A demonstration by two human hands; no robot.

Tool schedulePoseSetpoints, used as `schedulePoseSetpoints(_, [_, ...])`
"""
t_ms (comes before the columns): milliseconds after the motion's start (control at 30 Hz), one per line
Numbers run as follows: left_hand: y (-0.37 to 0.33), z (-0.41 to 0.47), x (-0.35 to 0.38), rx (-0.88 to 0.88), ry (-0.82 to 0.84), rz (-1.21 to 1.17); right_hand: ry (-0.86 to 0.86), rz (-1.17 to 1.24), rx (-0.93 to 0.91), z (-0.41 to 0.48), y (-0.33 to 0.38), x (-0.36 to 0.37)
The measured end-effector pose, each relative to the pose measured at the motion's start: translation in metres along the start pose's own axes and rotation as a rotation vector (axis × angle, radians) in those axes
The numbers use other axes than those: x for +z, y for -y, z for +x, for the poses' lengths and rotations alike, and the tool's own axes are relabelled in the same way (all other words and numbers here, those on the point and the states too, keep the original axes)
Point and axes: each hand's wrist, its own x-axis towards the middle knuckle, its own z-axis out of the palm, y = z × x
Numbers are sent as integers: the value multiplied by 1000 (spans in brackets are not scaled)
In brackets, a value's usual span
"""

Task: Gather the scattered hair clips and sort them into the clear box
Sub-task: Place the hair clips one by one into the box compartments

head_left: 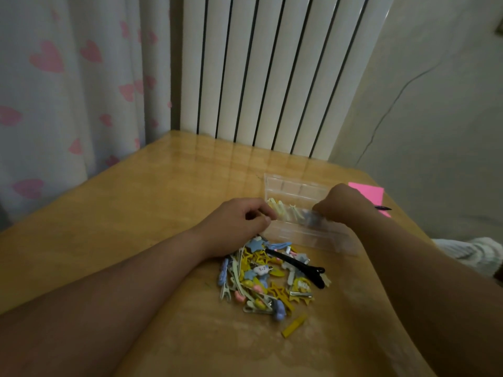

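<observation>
The clear box [296,186] lies open on the wooden table, with pale yellow clips [277,210] in its left part. My left hand [239,221] sits at the box's left end, fingers curled, thumb and fingertips pinching its edge. My right hand [343,205] hovers over the middle of the box, its curled fingers pinching a blurred blue-grey clip [310,215] just above the compartments. Below the box lies the pile of hair clips [269,278]: yellow stars, blue and pink pieces, and a long black clip [296,263]. A lone yellow clip [294,325] lies apart, nearer me.
A pink notepad [373,193] with a dark pen [382,208] lies right of the box near the table's right edge. A white radiator [272,69] stands behind the table and a heart-print curtain [68,91] hangs at the left.
</observation>
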Motion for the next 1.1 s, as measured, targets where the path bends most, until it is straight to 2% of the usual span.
schedulePoseSetpoints(133, [0, 0, 0, -6, -5, 2, -148, 89, -76, -17, -9, 5])
schedulePoseSetpoints(233, [-1, 0, 0, -15, -12, 4, -340, 258, -216, -54, -10, -2])
schedulePoseSetpoints(300, [-1, 0, 0, -26, -10, 4, -401, 390, -305, -87, -11, -11])
schedulePoseSetpoints(367, [-1, 0, 0, -26, -4, 10, -267, 444, -385, -116, -12, -19])
schedulePoseSetpoints(433, [-1, 0, 0, -23, -5, 29, -45, 375, -421, -133, -11, -20])
schedulePoseSetpoints(500, [-1, 0, 0, -19, -13, 45, 59, 260, -435, -136, -11, -14])
schedulePoseSetpoints(600, [-1, -1, 0, -21, -22, 45, 122, 149, -433, -132, -8, -4])
schedulePoseSetpoints(800, [-1, -1, 1, -25, -15, 33, 228, 168, -421, -131, -11, -5])
schedulePoseSetpoints(1100, [-1, -2, 0, -24, -16, 30, 299, 134, -465, -130, -15, -7])
